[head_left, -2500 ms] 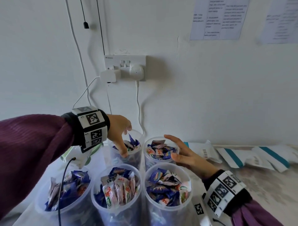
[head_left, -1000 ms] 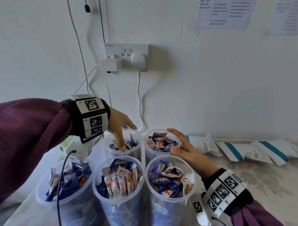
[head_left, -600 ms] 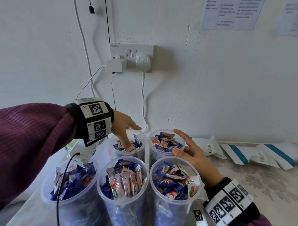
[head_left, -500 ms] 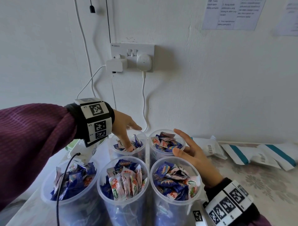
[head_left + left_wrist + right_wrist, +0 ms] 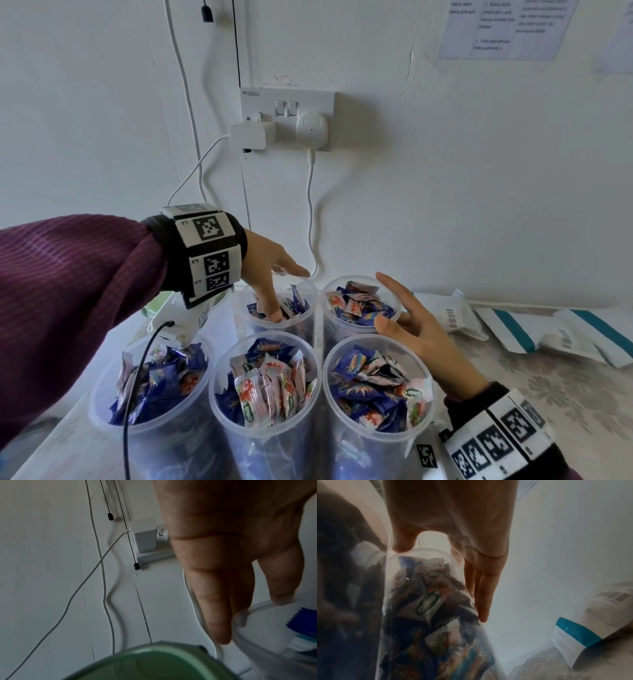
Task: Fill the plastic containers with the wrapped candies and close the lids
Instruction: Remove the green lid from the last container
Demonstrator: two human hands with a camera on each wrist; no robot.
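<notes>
Five clear lidless containers of wrapped candies stand together. My left hand (image 5: 287, 294) is at the back left container (image 5: 308, 310): the thumb dips inside onto the candies while the fingers (image 5: 216, 608) run straight down outside its rim (image 5: 254, 608), so the wall sits pinched between them. At the back right container (image 5: 359, 330) my right hand (image 5: 394, 303) stays relaxed, its thumb by the near rim and its straight fingers (image 5: 482, 595) along the outer wall (image 5: 436, 615). The front left (image 5: 102, 404), front middle (image 5: 219, 383) and front right (image 5: 329, 377) containers stand untouched.
A green lid (image 5: 154, 306) lies left of the back left container, also under my left wrist (image 5: 154, 662). White and teal candy bags (image 5: 534, 329) lie on the patterned tablecloth at the right. The wall with a socket (image 5: 287, 116) and hanging cables is right behind the containers.
Both hands stay at the same two back containers. My left fingers reach further over the far rim than 2.5 s ago. The head view has shifted.
</notes>
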